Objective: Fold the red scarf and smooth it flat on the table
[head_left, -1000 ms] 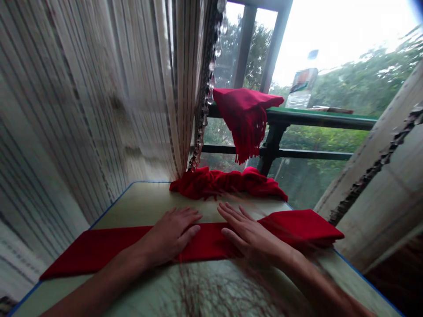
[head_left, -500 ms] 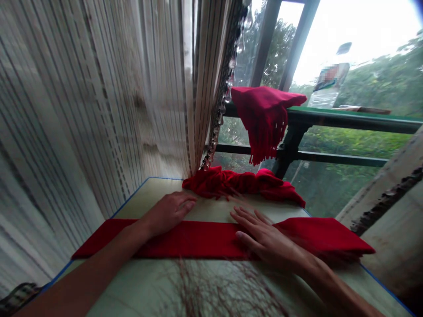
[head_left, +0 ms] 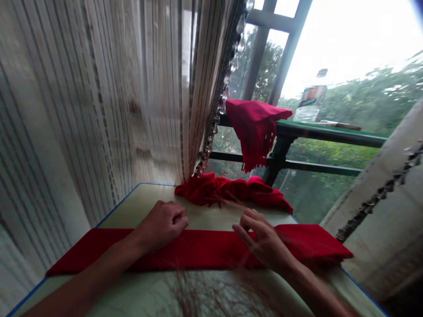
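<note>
A long red scarf (head_left: 205, 250), folded into a flat strip, lies across the pale table. My left hand (head_left: 165, 223) is over its far edge, left of the middle, with the fingers curled in and nothing visible in them. To the right, my right hand (head_left: 261, 235) hovers over or rests on the strip; its fingers are bent and the thumb stands apart. No cloth shows between them. Close to my right wrist, the strip's right end (head_left: 312, 240) looks thicker, as if layered. Strands of hair blur the near view.
Behind the strip, a crumpled red cloth (head_left: 231, 190) lies at the far end of the table (head_left: 132, 207). A fringed red scarf (head_left: 254, 132) hangs over the dark railing (head_left: 333, 134), near a clear bottle (head_left: 310, 103). Striped curtains (head_left: 99, 110) border the left side.
Both hands have gone from outstretched fingers to curled ones, the left more tightly. The view has shifted slightly, and the folded scarf remains lying flat.
</note>
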